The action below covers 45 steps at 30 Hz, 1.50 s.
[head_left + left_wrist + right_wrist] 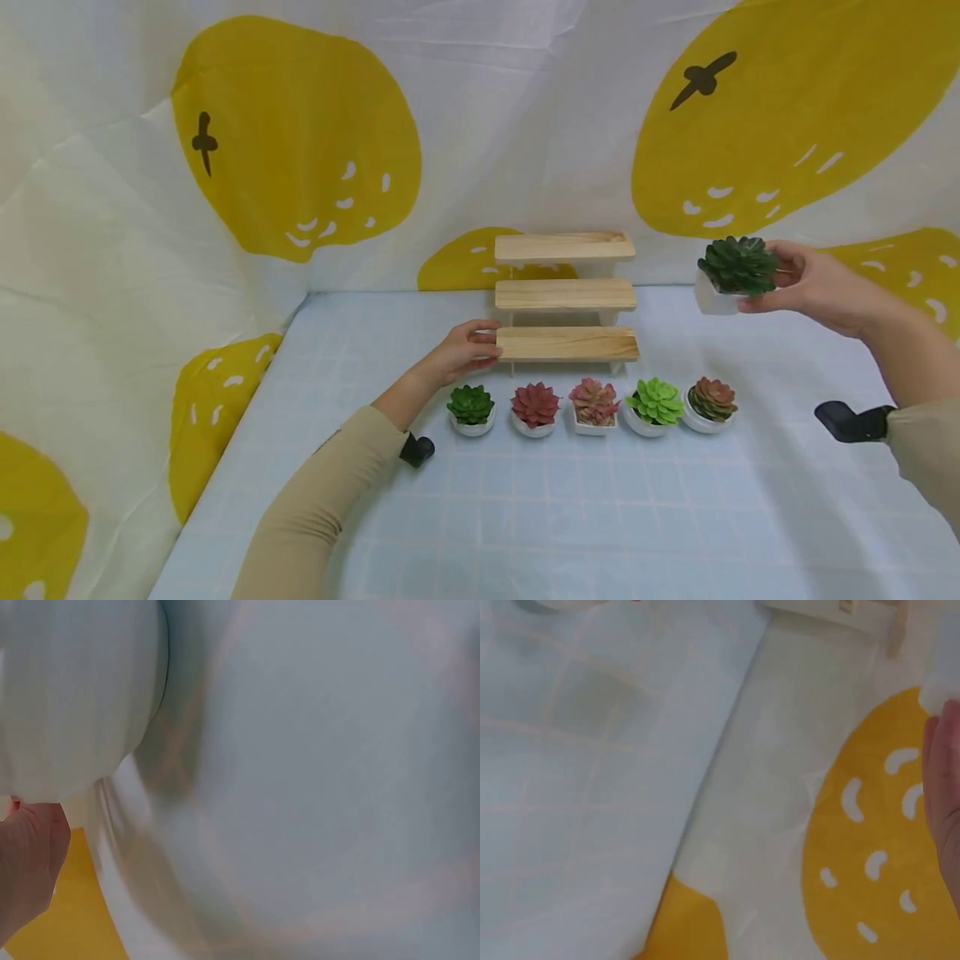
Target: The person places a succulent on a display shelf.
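The right hand (813,287) grips a dark green succulent (738,265) in its white pot aloft, while the left hand (465,350), fingers relaxed, touches the stepped wooden shelf (566,343).

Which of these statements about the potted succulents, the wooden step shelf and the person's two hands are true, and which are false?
1. The right hand holds a dark green succulent in the air. True.
2. Five pots stand in a row before the shelf. True.
3. The left hand holds a red succulent. False: it touches the shelf's lowest step.
4. A pot stands on the top step. False: all steps are bare.
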Each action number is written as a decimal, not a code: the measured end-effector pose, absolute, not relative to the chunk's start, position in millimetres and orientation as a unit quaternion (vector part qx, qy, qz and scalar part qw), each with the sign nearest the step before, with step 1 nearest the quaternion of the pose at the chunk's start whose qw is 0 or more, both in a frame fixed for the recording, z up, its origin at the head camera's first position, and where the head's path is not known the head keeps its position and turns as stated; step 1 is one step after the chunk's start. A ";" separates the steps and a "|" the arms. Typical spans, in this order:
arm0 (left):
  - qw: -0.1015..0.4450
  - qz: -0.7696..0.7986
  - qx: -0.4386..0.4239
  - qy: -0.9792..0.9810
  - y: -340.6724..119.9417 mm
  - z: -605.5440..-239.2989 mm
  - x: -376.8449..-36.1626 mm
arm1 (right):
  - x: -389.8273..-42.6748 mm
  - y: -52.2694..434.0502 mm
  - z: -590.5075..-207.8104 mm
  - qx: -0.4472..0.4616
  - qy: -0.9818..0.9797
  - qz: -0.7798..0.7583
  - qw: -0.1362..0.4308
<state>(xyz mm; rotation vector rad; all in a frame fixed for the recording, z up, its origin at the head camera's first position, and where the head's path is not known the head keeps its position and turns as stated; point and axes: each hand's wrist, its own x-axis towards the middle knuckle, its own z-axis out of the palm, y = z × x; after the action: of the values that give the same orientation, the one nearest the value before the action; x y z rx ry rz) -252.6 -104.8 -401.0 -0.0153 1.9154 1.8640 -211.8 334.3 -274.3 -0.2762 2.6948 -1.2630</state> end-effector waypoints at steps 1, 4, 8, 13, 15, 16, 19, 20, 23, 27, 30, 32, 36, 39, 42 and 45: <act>0.232 0.678 -0.005 0.697 -104.7 -401.2 -252.3 | -214.4 331.3 -271.3 -0.095 0.897 -0.425 0.076; 0.231 0.679 -0.007 0.696 -104.5 -401.6 -251.8 | -221.6 321.0 -263.3 -0.103 0.892 -0.434 0.076; 0.233 0.683 -0.012 0.692 -104.3 -401.3 -251.4 | -230.8 307.0 -255.2 -0.102 0.887 -0.442 0.083; 0.235 0.694 -0.019 0.681 -103.4 -400.5 -250.8 | -241.5 291.3 -247.4 -0.100 0.888 -0.438 0.095; 0.235 0.695 -0.021 0.680 -103.2 -401.1 -251.2 | -244.8 285.2 -245.7 -0.099 0.888 -0.438 0.097; 0.234 0.695 -0.022 0.679 -103.2 -401.1 -251.4 | -246.5 282.0 -244.8 -0.097 0.889 -0.437 0.097; 0.233 0.695 -0.022 0.680 -102.9 -400.9 -251.6 | -251.4 273.5 -243.7 -0.098 0.884 -0.446 0.096; 0.233 0.695 -0.022 0.680 -102.8 -401.4 -251.9 | -253.1 270.8 -243.9 -0.099 0.883 -0.450 0.094; 0.233 0.696 -0.027 0.678 -102.4 -402.0 -252.5 | -258.3 262.8 -244.9 -0.105 0.876 -0.463 0.089; 0.230 0.698 -0.032 0.677 -102.4 -403.2 -253.2 | -265.0 251.0 -248.1 -0.104 0.856 -0.498 0.085; 0.230 0.698 -0.033 0.677 -102.2 -402.8 -251.9 | -269.0 242.7 -252.1 -0.096 0.845 -0.519 0.090; 0.232 0.698 -0.034 0.677 -101.5 -402.6 -250.8 | -271.1 237.7 -254.7 -0.091 0.841 -0.525 0.094; 0.233 0.695 -0.038 0.679 -101.2 -401.9 -249.0 | -274.6 227.5 -258.4 -0.090 0.845 -0.519 0.090; 0.231 0.694 -0.038 0.681 -101.7 -401.1 -248.8 | -277.8 220.6 -259.0 -0.092 0.850 -0.513 0.081; 0.230 0.694 -0.037 0.681 -101.9 -400.1 -249.4 | -281.9 213.6 -259.3 -0.097 0.847 -0.516 0.080; 0.232 0.694 -0.035 0.681 -101.5 -398.8 -249.8 | -287.1 205.1 -259.7 -0.104 0.841 -0.525 0.083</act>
<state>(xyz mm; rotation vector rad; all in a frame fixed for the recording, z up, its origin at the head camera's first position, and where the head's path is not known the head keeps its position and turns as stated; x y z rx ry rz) -249.8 -101.5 -398.8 -0.0958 1.8723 1.9065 -287.1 205.1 -259.7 -0.3111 2.5094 -1.5673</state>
